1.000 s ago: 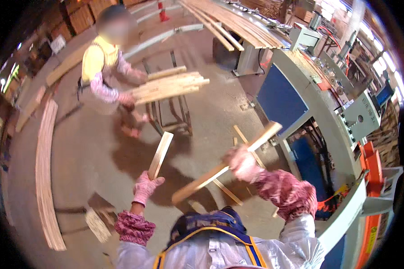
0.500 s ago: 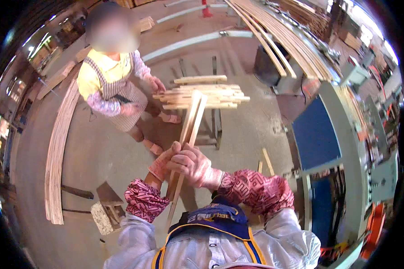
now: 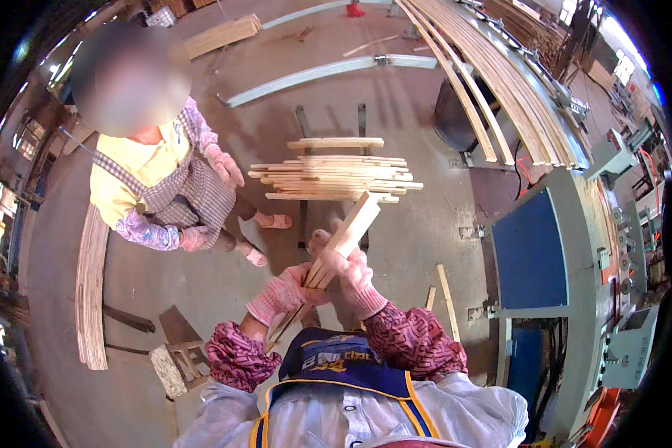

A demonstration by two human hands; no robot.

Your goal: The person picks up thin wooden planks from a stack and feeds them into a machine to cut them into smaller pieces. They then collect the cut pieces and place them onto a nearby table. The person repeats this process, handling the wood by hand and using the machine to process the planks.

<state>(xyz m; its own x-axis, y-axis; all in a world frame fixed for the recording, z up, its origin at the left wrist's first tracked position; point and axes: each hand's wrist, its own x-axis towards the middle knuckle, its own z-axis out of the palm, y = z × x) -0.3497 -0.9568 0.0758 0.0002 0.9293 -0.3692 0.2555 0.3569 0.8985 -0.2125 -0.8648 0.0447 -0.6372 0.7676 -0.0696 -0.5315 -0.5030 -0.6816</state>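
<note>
Slim wooden strips [image 3: 356,226], held together, slant up and to the right in front of my body. Their far ends lean toward the stack, and their lower ends pass down beside my apron. In its pink work glove, my left hand [image 3: 290,293] wraps round the lower part of the strips. Higher up, my right hand [image 3: 356,280], gloved the same way, closes round them; its palm side is partly hidden. Beyond the hands, a stack of pale wooden strips [image 3: 328,178] lies crosswise on a dark low metal stand [image 3: 302,119].
A co-worker in a checked apron [image 3: 157,194] stands left of the stack. Long boards [image 3: 93,291] lie at the left, near a small wooden stool [image 3: 168,369]. At the right stands a grey machine with a blue panel [image 3: 529,250]; long strips [image 3: 500,97] extend behind it.
The strips have swung rightward and turned, showing a broader face. My hands have moved apart along them, the right one higher. The co-worker has shifted left and drawn a hand back from the stack.
</note>
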